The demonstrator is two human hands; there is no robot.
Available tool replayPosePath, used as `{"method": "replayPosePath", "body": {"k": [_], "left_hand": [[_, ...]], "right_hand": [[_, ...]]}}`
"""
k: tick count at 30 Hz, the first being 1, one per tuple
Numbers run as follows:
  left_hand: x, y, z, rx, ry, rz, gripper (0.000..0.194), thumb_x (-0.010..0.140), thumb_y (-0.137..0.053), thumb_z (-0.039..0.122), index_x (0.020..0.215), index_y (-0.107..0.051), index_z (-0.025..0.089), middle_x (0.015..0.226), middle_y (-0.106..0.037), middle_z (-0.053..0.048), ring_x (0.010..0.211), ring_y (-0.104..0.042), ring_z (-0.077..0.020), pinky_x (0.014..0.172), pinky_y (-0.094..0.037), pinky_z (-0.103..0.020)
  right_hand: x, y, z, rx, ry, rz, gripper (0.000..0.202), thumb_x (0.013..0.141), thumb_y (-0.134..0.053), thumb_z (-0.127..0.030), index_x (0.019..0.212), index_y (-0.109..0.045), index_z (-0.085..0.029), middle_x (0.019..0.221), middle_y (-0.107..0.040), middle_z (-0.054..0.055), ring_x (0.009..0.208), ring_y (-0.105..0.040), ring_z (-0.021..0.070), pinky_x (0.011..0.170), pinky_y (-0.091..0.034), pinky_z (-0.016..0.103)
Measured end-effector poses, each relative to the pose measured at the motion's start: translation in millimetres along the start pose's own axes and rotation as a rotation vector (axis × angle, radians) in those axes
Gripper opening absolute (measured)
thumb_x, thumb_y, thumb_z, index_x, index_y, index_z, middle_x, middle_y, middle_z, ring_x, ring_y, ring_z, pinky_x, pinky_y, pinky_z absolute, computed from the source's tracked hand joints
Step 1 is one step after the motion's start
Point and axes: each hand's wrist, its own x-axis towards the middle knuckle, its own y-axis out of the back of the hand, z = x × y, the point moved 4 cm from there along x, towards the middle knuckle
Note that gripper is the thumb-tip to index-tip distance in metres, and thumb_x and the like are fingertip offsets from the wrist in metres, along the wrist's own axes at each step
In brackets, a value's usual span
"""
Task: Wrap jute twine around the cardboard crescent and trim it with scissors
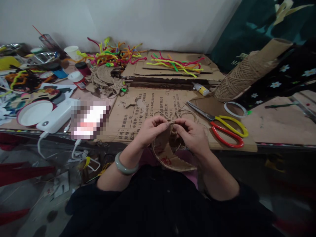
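A crescent cut from brown cardboard hangs tilted over the table's front edge, red print on its face and twine along its outer rim. My left hand pinches its upper tip between thumb and fingers. Right beside it, my right hand is closed in a pinch on jute twine at the same tip, the fingertips of both hands almost touching. Loose loops of the twine spread behind the hands over a printed cardboard sheet. The exact spot where twine meets cardboard is hidden by my fingers.
Scissors with red and yellow handles lie to the right, near a glue bottle and a large twine spool. Pipe cleaners lie on stacked cardboard behind. Leftward are a phone, a white power bank and twine-wrapped shapes.
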Motion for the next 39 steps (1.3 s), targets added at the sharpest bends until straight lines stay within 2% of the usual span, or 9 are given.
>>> {"method": "replayPosePath", "body": {"k": [3,6,9,11,15,20,24,34,39], "left_hand": [[-0.3,2.8,0.0,-0.091,0.014,0.048,0.03,0.065,-0.078,0.039,0.071,-0.059,0.017,0.058,-0.054,0.004,0.051,-0.045,-0.0068,0.049,-0.035,-0.021],[0.2,4.6,0.1,-0.161,0.024,0.074,0.03,0.063,-0.079,0.037,0.07,-0.057,0.017,0.056,-0.052,0.005,0.05,-0.044,-0.006,0.047,-0.034,-0.019],[0.8,5.0,1.0,-0.196,0.006,0.078,0.029,0.063,-0.079,0.035,0.068,-0.056,0.017,0.055,-0.05,0.006,0.049,-0.043,-0.0055,0.046,-0.032,-0.018],[0.7,4.6,1.9,-0.194,-0.012,0.07,0.028,0.064,-0.079,0.034,0.067,-0.057,0.017,0.055,-0.051,0.006,0.05,-0.043,-0.0054,0.047,-0.033,-0.018],[-0.5,3.6,2.7,-0.184,-0.015,0.058,0.028,0.063,-0.081,0.033,0.067,-0.059,0.016,0.057,-0.053,0.006,0.051,-0.044,-0.0052,0.047,-0.033,-0.017],[0.0,2.7,0.3,-0.232,0.046,0.057,0.033,0.059,-0.084,0.04,0.069,-0.066,0.015,0.058,-0.058,0.004,0.051,-0.048,-0.0059,0.049,-0.037,-0.018],[1.6,3.1,-2.3,-0.213,0.065,0.05,0.037,0.058,-0.084,0.045,0.071,-0.069,0.014,0.064,-0.062,0.001,0.057,-0.054,-0.0082,0.053,-0.041,-0.02],[0.3,3.1,-3.9,-0.172,0.045,0.031,0.04,0.058,-0.084,0.047,0.065,-0.062,0.015,0.054,-0.053,0.004,0.047,-0.044,-0.005,0.045,-0.034,-0.017],[0.0,3.6,-3.5,-0.148,0.04,0.022,0.04,0.06,-0.084,0.048,0.066,-0.062,0.015,0.055,-0.053,0.004,0.047,-0.044,-0.005,0.045,-0.034,-0.017]], "right_hand": [[0.2,-2.2,-3.5,-0.053,-0.001,-0.077,0.015,0.084,-0.06,-0.035,0.084,-0.066,-0.021,0.067,-0.064,-0.001,0.056,-0.056,0.0118,0.054,-0.045,0.026],[-0.7,-5.7,-5.4,-0.089,-0.046,-0.243,0.021,0.083,-0.059,-0.038,0.073,-0.061,-0.02,0.062,-0.061,-0.001,0.057,-0.054,0.0125,0.054,-0.041,0.026],[-3.5,-8.8,-8.0,-0.148,-0.043,-0.392,0.024,0.083,-0.057,-0.039,0.071,-0.06,-0.02,0.062,-0.06,-0.001,0.059,-0.054,0.0126,0.056,-0.039,0.026],[-5.4,-10.3,-10.1,-0.212,-0.024,-0.437,0.022,0.084,-0.056,-0.037,0.072,-0.06,-0.019,0.064,-0.061,-0.001,0.06,-0.053,0.0121,0.058,-0.038,0.026],[-7.7,-12.8,-14.5,-0.309,0.01,-0.445,0.025,0.086,-0.05,-0.034,0.066,-0.051,-0.02,0.059,-0.053,-0.003,0.056,-0.046,0.0103,0.056,-0.032,0.025],[-8.9,-14.6,-18.5,-0.359,0.006,-0.507,0.023,0.083,-0.048,-0.029,0.062,-0.044,-0.02,0.056,-0.047,-0.004,0.053,-0.042,0.0096,0.054,-0.027,0.025],[-9.9,-15.1,-19.5,-0.362,-0.014,-0.542,0.025,0.083,-0.048,-0.031,0.061,-0.042,-0.02,0.056,-0.047,-0.004,0.053,-0.042,0.0096,0.055,-0.026,0.026],[-10.3,-20.3,-20.0,-0.38,-0.019,-0.566,0.025,0.082,-0.048,-0.03,0.06,-0.044,-0.02,0.053,-0.047,-0.004,0.052,-0.041,0.0093,0.055,-0.024,0.026],[-10.7,-19.6,-19.4,-0.361,-0.034,-0.575,0.024,0.082,-0.048,-0.031,0.061,-0.045,-0.02,0.054,-0.05,-0.003,0.052,-0.043,0.0096,0.055,-0.025,0.026]]}}
